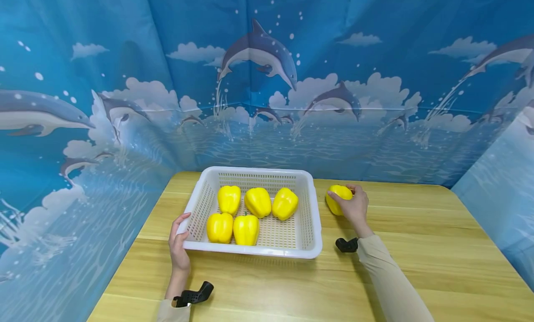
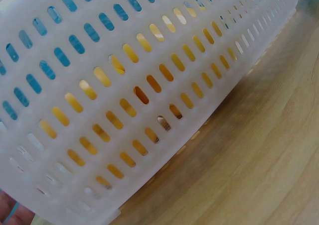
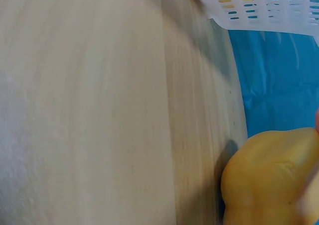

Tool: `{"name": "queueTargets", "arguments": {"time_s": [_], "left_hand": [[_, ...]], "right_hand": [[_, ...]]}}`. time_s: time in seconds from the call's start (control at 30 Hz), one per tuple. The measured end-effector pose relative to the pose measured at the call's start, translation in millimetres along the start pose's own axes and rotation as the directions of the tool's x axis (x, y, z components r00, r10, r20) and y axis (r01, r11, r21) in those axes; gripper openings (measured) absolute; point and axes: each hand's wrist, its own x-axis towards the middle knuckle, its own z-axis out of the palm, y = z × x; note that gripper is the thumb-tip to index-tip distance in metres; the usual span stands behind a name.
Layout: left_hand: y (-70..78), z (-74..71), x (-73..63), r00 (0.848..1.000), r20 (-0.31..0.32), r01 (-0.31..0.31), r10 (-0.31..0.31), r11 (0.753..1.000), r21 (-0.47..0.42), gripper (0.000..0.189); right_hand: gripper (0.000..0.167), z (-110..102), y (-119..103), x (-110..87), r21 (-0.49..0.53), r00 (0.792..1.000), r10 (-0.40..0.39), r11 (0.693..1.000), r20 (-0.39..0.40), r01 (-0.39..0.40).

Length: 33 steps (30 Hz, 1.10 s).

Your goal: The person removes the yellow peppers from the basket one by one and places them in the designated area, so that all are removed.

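A white slotted plastic basket [image 1: 273, 253] sits on the table with several yellow bell peppers [image 1: 246, 230] inside, mostly toward its left and back. My left hand [image 1: 179, 248] grips the basket's left rim near the front corner, thumb on the inner side. In the left wrist view the basket's slotted wall [image 2: 119, 90] fills much of the picture, yellow showing through. To the right of the basket, my right hand [image 1: 354, 206] holds another yellow bell pepper [image 1: 339, 198] between thumb and fingers. That bell pepper [image 3: 269, 175] is at the lower right of the right wrist view.
The wooden table [image 1: 417, 229] reaches to a blue curtain [image 1: 258, 136] printed with dolphins, hanging close behind its back edge. Black camera mounts are strapped to both wrists, the left mount [image 1: 196, 295] in front of the basket.
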Motion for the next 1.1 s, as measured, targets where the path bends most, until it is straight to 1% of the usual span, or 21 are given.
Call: {"name": "queueTargets", "arguments": {"time_s": [0.27,0.5,1.1], "left_hand": [[-0.8,0.5,1.1,1.0,0.007,-0.008,0.008,1.0,-0.003,0.046],[-0.4,0.3,0.5,1.0,0.008,-0.008,0.008,1.0,-0.001,0.046],[1.4,0.6,0.4,1.0,0.002,0.0,0.0,1.0,0.006,0.046]], "right_hand": [[0.074,1.5,-0.4,1.6,0.001,1.0,0.024,1.0,0.006,-0.024],[0.075,5.2,5.8,3.2,-0.013,0.999,0.038,0.999,-0.001,-0.038],[0.084,4.9,9.6,1.0,0.014,0.998,0.057,0.998,0.009,-0.058]]}}
